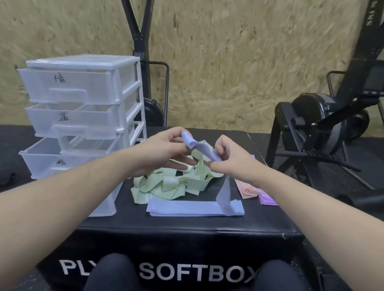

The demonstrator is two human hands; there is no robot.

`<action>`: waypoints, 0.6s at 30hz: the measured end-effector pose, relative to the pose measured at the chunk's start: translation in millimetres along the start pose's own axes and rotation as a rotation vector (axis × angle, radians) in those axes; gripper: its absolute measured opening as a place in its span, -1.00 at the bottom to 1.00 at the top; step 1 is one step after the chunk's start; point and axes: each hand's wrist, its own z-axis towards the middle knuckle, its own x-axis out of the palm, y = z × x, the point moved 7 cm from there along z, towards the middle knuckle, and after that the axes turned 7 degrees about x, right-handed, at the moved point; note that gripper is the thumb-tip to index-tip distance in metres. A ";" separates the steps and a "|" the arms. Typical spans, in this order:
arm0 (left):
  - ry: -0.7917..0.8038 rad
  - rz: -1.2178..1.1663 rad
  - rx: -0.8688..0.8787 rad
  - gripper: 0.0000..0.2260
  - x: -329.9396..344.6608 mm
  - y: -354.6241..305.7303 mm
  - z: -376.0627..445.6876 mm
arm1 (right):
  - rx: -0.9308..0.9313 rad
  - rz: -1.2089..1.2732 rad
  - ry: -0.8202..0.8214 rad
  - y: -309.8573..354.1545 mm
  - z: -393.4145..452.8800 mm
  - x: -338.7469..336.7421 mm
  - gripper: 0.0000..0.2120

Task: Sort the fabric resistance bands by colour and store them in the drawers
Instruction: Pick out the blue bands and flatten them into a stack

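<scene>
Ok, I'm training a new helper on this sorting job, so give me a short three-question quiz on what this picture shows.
1. True or false: both hands hold the same blue band.
2. Multiple choice: the loose heap of bands under the hands is A) pink, B) green, C) purple.
3. Fill in: the flat stack of blue bands lies on the black ____.

Key:
1. True. The left hand and right hand each pinch part of it.
2. B. The pink bands and purple bands lie flat to the right.
3. Box: the soft box, in front of the heap, right of the drawer unit.
</scene>
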 end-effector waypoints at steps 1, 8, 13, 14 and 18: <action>0.017 0.001 -0.025 -0.93 0.5 3.7 -3.0 | 0.005 -0.042 0.017 -2.3 -2.9 0.2 -0.66; 0.073 -0.279 -0.159 -0.83 10.2 25.6 -18.9 | 0.034 -0.252 0.051 -14.8 -17.8 -1.4 -0.71; 0.058 -0.365 -0.240 -0.87 18.5 46.1 -18.3 | 0.095 -0.404 0.123 -31.3 -21.2 3.0 -0.81; 0.051 -0.323 -0.233 -0.91 18.3 51.2 -15.9 | 0.107 -0.414 0.147 -34.9 -21.0 4.0 -0.80; -0.048 -0.160 -0.135 -0.82 5.3 64.6 -5.4 | 0.136 -0.547 0.224 -54.0 -16.5 4.5 -0.71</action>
